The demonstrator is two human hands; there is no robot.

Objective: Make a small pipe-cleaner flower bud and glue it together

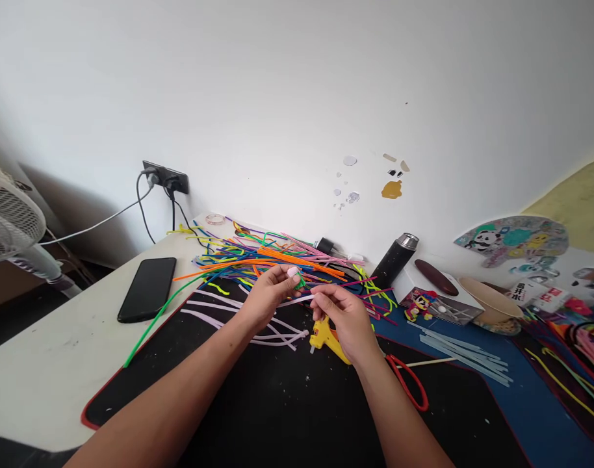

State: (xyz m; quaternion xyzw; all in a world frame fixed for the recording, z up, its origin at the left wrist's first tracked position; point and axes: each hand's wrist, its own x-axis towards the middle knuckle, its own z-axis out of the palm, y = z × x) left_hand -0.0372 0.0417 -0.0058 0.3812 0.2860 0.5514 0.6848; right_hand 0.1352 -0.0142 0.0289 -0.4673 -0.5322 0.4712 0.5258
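Note:
My left hand (pixel 272 289) pinches a small white and green piece (pixel 297 277) between thumb and fingers, above the black mat. To its right, my right hand (pixel 340 312) has its fingers closed on a pale white strip (pixel 299 299), which runs leftward toward my left hand. Whether the strip joins the small piece is hidden by the fingers. Lilac pipe cleaners (pixel 219 317) lie on the mat under and left of my hands. Below my right hand rests a yellow glue gun (pixel 326 338), partly covered by that hand.
Colourful pipe cleaners (pixel 258 253) are heaped behind the hands. A phone (pixel 147 290) lies at left. Red-handled scissors (pixel 409 383), glue sticks (pixel 465 351), a black flask (pixel 394 261), a box (pixel 448 305) and a bowl (pixel 492 303) are at right. A fan (pixel 9 221) stands far left.

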